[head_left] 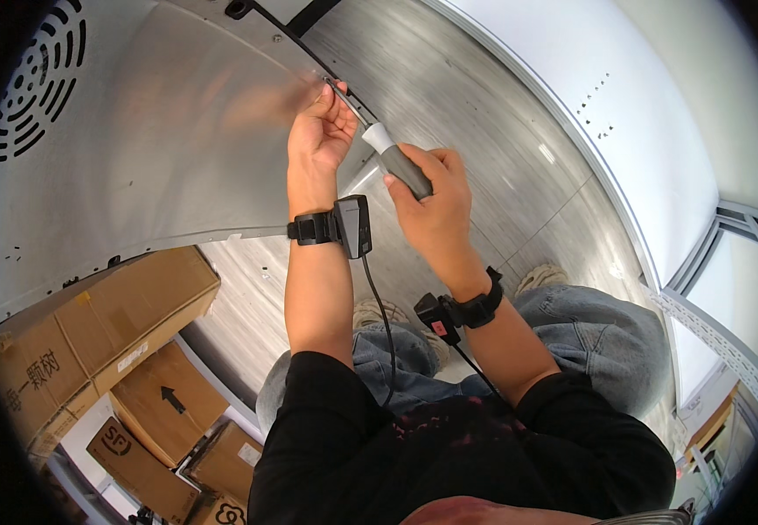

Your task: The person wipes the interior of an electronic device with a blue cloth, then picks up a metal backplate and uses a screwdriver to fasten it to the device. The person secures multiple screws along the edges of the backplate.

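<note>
A screwdriver [380,141] with a grey and white handle slants up and leftward, its tip at the edge of a large metal panel [178,131]. My right hand [440,206] is wrapped round the handle. Close to the tip, the thumb and fingers of my left hand [320,136] pinch the thin metal shaft against the panel's edge. Whether a screw sits under the tip is too small and covered to tell. A screw head [277,38] shows farther up the panel, near its dark-edged side.
Round vent slots [42,79] pierce the panel at far left. Cardboard boxes [134,306] are stacked at lower left. Grey wood-look floor [484,114] lies beyond my hands. A white panel [624,114] and a metal frame [720,341] stand on the right. Black cables [389,324] hang from both wrist bands.
</note>
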`<state>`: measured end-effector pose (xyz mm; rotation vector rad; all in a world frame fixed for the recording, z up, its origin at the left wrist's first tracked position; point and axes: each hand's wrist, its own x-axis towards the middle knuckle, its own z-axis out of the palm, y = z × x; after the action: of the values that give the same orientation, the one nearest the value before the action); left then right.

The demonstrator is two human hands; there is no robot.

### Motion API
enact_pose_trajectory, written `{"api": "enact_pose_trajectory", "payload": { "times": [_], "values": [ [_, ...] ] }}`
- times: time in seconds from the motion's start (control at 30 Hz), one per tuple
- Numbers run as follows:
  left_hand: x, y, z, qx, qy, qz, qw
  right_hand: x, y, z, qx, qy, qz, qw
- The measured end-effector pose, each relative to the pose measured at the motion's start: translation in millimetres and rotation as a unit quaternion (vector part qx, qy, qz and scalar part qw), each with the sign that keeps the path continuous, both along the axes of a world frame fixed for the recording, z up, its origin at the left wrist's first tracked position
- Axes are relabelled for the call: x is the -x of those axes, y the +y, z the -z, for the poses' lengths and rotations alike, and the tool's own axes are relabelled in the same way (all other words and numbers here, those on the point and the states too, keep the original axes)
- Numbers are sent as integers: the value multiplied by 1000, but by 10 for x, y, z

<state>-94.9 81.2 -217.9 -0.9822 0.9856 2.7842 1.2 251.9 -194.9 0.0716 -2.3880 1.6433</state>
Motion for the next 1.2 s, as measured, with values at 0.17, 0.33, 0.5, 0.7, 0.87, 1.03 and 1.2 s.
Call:
{"api": "enact_pose_trajectory", "payload": {
  "times": [0.17,0.33,0.5,0.7,0.87,1.03,1.2],
  "values": [
    [10,-3,-8,-13,-6,-1,1000,30,21,51,105,-107,50,988],
    [17,-15,20,-16,-6,-12,1000,102,73,-109,268,-286,18,920],
    [20,53,-54,-5,-24,-42,999,124,45,10,314,-290,-16,904],
    [21,-21,33,-13,-3,-10,1000,-7,9,100,160,-105,56,980],
    [5,-17,18,-34,-2,-28,999,99,106,-98,255,-285,5,924],
    [46,32,-49,-29,-22,-41,998,119,60,168,253,-251,-21,934],
    [26,-9,6,-28,-9,-23,999,-5,29,2,264,-218,15,939]
  ]
}}
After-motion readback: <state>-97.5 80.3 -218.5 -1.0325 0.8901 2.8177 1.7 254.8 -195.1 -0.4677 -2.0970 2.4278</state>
